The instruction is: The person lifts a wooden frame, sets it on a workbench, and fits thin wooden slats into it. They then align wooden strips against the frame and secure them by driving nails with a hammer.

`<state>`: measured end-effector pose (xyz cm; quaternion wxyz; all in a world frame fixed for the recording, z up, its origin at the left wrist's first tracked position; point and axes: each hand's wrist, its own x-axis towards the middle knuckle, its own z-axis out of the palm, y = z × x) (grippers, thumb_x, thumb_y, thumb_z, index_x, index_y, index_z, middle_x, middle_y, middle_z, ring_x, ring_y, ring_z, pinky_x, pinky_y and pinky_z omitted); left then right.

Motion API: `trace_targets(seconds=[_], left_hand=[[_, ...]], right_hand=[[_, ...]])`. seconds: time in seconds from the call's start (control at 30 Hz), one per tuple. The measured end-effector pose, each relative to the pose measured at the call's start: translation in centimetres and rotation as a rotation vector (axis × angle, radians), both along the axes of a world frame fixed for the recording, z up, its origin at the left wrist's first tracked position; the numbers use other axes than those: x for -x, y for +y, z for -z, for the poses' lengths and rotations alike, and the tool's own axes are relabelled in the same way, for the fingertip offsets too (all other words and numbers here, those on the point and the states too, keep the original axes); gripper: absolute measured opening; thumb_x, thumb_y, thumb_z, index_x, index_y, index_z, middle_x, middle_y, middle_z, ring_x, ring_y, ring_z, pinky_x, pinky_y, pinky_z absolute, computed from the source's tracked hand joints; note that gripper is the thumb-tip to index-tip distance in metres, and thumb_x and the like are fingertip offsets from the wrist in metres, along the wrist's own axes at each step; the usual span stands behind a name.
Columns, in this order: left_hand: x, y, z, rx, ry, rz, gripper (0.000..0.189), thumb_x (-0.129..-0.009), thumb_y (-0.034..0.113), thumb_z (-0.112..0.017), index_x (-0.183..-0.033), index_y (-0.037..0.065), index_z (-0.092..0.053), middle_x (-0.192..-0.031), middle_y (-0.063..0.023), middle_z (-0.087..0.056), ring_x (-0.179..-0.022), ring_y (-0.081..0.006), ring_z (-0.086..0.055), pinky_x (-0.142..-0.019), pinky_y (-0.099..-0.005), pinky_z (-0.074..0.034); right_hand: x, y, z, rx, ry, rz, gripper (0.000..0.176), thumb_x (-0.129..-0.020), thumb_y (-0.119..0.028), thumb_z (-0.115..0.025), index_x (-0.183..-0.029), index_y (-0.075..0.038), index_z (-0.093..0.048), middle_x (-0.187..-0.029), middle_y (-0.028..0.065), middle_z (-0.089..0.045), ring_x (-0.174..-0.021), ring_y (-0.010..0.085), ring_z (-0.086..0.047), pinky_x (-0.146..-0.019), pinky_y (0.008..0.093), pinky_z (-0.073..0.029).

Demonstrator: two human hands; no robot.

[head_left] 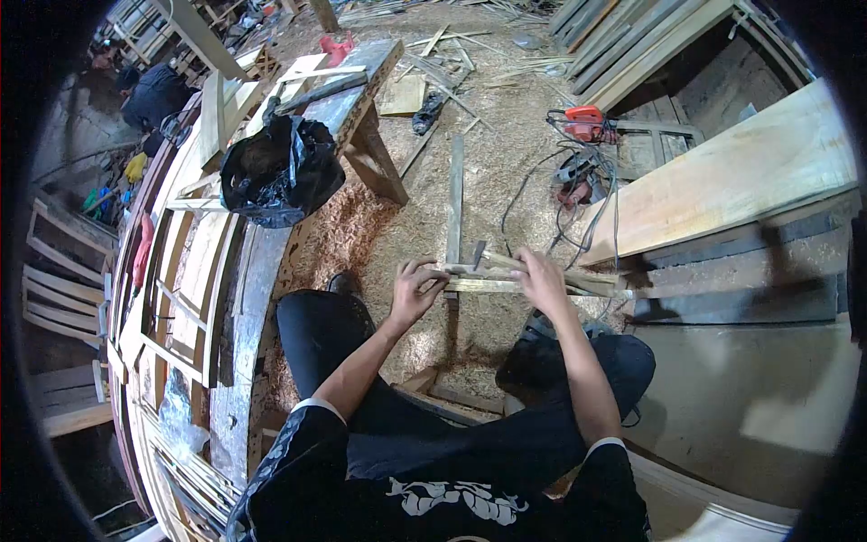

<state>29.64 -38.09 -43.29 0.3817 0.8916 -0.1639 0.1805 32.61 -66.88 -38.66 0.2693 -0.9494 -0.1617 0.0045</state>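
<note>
Both hands are above the shavings-covered floor, in front of my knees. My left hand (418,291) has its fingers curled at the left end of a light wooden strip (492,285). To the right, my right hand (542,278) is wrapped round the wooden handle (504,260) of a small hammer, whose dark head (479,254) is over the strips. More thin wooden pieces (591,284) extend to the right of that hand. Below the strip, a narrow board (455,199) runs away across the floor.
A workbench (339,113) on the left bears a black plastic bag (282,172) and wooden frames. Red power tools (587,124) with tangled cables lie at the right, beside a wide plank (731,172). A person (155,95) is bent over at the far left.
</note>
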Motion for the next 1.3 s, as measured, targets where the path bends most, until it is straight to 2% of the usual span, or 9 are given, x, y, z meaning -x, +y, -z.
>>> trace_targets(seconds=[0.13,0.2,0.23,0.3,0.53,0.73,0.8,1.0,1.3], left_hand=[[0.1,0.0,-0.3,0.12,0.095,-0.007,0.017,-0.08,0.011,-0.078,-0.096,0.01,-0.075,-0.101,-0.0092,-0.07,-0.098,-0.0276,-0.065,-0.09,-0.0388,-0.047],[0.3,-0.2,-0.1,0.41,0.393,-0.035,0.014,-0.083,0.007,-0.075,-0.097,0.004,-0.073,-0.094,-0.0107,-0.072,-0.093,-0.0215,-0.07,-0.084,-0.034,-0.053],[0.3,-0.2,0.1,0.407,0.391,-0.036,0.014,-0.083,0.007,-0.075,-0.097,0.004,-0.073,-0.094,-0.0107,-0.072,-0.093,-0.0215,-0.07,-0.084,-0.034,-0.053],[0.4,-0.3,0.3,0.626,0.371,-0.085,0.012,-0.088,0.006,-0.072,-0.097,-0.002,-0.071,-0.092,-0.0107,-0.073,-0.086,-0.0136,-0.069,-0.078,-0.0275,-0.055],[1.0,-0.3,-0.5,0.455,0.412,-0.07,0.015,-0.088,0.007,-0.072,-0.1,-0.002,-0.07,-0.093,-0.0105,-0.074,-0.086,-0.0127,-0.071,-0.079,-0.0266,-0.055],[1.1,0.0,-0.8,0.287,0.288,0.001,0.016,-0.084,0.003,-0.071,-0.1,0.0,-0.07,-0.094,-0.0157,-0.072,-0.088,-0.0251,-0.072,-0.079,-0.0334,-0.056],[1.1,-0.1,-1.2,0.17,0.086,0.028,0.016,-0.083,0.001,-0.071,-0.099,0.0,-0.07,-0.095,-0.0164,-0.072,-0.088,-0.0295,-0.071,-0.079,-0.0356,-0.055],[1.4,-0.1,-0.4,0.322,0.269,-0.026,0.016,-0.082,0.0,-0.071,-0.098,0.0,-0.069,-0.097,-0.0164,-0.071,-0.089,-0.0312,-0.07,-0.078,-0.0355,-0.055],[1.1,-0.2,-1.6,0.208,0.187,0.035,0.017,-0.083,0.003,-0.071,-0.099,0.0,-0.068,-0.102,-0.017,-0.07,-0.096,-0.0325,-0.068,-0.083,-0.0387,-0.054]], right_hand=[[0.0,-0.4,-0.8,0.026,0.046,-0.02,0.031,-0.085,-0.02,-0.072,-0.108,-0.009,-0.055,-0.087,0.0142,-0.067,-0.085,0.0353,-0.066,-0.075,0.0482,-0.049],[0.2,-0.2,-0.6,0.019,0.047,-0.032,0.031,-0.085,-0.02,-0.073,-0.108,-0.008,-0.055,-0.088,0.0149,-0.067,-0.086,0.0355,-0.066,-0.076,0.0489,-0.049],[0.1,0.0,-0.5,0.008,0.066,-0.04,0.031,-0.085,-0.02,-0.073,-0.108,-0.008,-0.055,-0.089,0.0154,-0.067,-0.087,0.0356,-0.066,-0.076,0.0493,-0.048],[0.0,0.3,-0.3,-0.006,0.083,-0.054,0.031,-0.085,-0.02,-0.073,-0.108,-0.008,-0.055,-0.09,0.0158,-0.067,-0.088,0.0356,-0.066,-0.077,0.0497,-0.048],[-0.1,0.7,-0.2,0.048,0.11,-0.038,0.03,-0.088,-0.024,-0.069,-0.109,-0.008,-0.054,-0.092,0.0149,-0.067,-0.094,0.0356,-0.065,-0.079,0.0496,-0.049],[-0.1,0.7,0.7,0.029,0.09,-0.058,0.031,-0.088,-0.024,-0.069,-0.11,-0.008,-0.054,-0.09,0.0171,-0.067,-0.09,0.0369,-0.065,-0.078,0.0501,-0.049],[-0.1,0.6,0.7,0.022,0.082,-0.066,0.032,-0.088,-0.024,-0.07,-0.111,-0.008,-0.054,-0.089,0.0176,-0.066,-0.089,0.0373,-0.065,-0.078,0.0502,-0.049],[-0.4,0.9,0.2,0.054,0.115,-0.074,0.032,-0.089,-0.024,-0.069,-0.112,-0.008,-0.054,-0.087,0.0174,-0.066,-0.087,0.0381,-0.064,-0.077,0.0499,-0.049],[-0.8,0.9,0.3,0.083,0.152,-0.066,0.035,-0.089,-0.027,-0.069,-0.115,-0.01,-0.054,-0.09,0.0184,-0.066,-0.09,0.0394,-0.064,-0.077,0.0513,-0.049]])
